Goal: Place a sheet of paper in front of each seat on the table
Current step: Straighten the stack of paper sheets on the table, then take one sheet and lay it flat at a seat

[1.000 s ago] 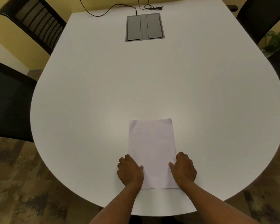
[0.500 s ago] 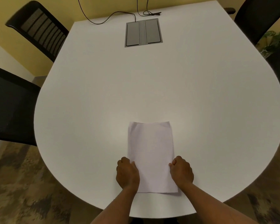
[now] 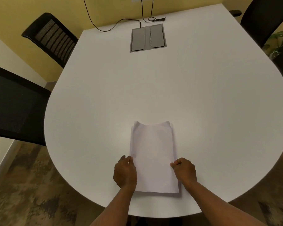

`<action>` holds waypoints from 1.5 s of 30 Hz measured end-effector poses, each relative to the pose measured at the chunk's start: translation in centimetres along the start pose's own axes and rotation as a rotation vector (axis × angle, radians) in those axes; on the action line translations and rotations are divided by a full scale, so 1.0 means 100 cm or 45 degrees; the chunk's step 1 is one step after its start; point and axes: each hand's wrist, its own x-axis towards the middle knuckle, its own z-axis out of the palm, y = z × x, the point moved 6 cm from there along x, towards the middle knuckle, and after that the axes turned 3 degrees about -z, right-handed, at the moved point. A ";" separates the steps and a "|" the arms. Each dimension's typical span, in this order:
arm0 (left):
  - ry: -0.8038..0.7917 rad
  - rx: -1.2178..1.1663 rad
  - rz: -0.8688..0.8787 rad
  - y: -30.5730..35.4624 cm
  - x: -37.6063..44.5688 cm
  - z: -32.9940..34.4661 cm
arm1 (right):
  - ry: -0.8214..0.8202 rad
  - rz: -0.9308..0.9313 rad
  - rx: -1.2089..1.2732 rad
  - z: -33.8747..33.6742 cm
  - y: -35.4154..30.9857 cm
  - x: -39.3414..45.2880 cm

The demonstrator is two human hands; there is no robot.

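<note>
Paper stack (image 3: 153, 159) near table (image 3: 203, 103) edge; left hand (image 3: 125, 174), right hand (image 3: 185, 172) pinch side edges; tabletop beyond bare.

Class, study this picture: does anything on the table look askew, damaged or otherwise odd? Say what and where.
The paper stack between the left hand and right hand is not squared: at its far edge the sheets are fanned, and the top sheet's far left corner curls up. Nothing else on the table stands out.
</note>
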 end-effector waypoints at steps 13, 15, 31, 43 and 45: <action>-0.325 -0.569 -0.146 0.022 -0.007 -0.011 | 0.138 -0.109 0.277 -0.060 -0.005 -0.014; -0.430 -0.638 -0.143 0.030 -0.010 -0.008 | 0.185 -0.111 0.324 -0.077 -0.002 -0.017; -1.000 -0.793 0.024 0.165 -0.070 0.057 | 0.603 -0.162 0.228 -0.253 0.020 0.012; -1.109 -0.764 -0.118 0.321 -0.133 0.213 | 0.485 -0.251 0.054 -0.425 0.021 0.218; -1.133 -0.757 -0.158 0.344 -0.143 0.235 | 0.443 -0.304 -0.027 -0.443 0.007 0.253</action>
